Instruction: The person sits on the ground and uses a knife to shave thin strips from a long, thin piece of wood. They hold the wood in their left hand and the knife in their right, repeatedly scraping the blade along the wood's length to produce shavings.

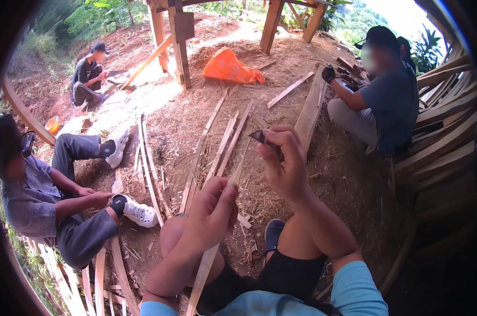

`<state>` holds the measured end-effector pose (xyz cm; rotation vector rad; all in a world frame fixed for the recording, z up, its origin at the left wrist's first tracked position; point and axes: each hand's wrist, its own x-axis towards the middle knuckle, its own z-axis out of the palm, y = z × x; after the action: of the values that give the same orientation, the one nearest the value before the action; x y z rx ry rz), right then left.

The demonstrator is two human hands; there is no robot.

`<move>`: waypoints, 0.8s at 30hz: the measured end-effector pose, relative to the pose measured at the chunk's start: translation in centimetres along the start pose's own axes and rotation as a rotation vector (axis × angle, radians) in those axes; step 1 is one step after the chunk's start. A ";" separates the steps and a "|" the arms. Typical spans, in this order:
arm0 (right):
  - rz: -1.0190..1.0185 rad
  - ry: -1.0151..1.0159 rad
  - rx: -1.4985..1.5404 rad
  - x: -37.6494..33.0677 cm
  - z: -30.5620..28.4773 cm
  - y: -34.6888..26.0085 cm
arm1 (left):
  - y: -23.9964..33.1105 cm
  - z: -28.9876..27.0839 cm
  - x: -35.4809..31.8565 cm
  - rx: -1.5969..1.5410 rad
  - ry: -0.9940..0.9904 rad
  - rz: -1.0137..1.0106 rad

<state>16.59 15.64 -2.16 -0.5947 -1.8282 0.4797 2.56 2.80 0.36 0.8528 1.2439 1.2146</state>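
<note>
Between the thumb and fingers of my left hand is a pale wooden strip. The strip runs from my lap up through the grip and thins to a narrow point above it. My right hand is raised just right of that thin end, its thumb and fingers closed on a small dark pointed piece. My fingers cover most of this piece, so its kind does not show. Whether it touches the strip's tip I cannot tell.
Long wooden strips and shavings lie on the dirt. One person sits at the left, another at the right by stacked wood, a third farther back. An orange sheet lies near wooden posts.
</note>
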 end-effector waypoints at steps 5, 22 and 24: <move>-0.098 -0.120 0.077 -0.3 0.2 -0.7 | -0.3 -0.5 0.2 -0.036 -0.006 0.036; -0.101 -0.001 0.059 0.1 0.6 -1.6 | -1.0 0.3 -0.1 -0.038 0.035 0.034; -0.141 -0.005 0.050 0.1 0.4 -1.3 | -0.9 0.4 -0.1 -0.029 0.035 0.019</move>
<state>15.94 14.71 -1.45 -0.4281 -1.8431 0.4310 3.17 2.61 -0.42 0.8271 1.2461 1.2646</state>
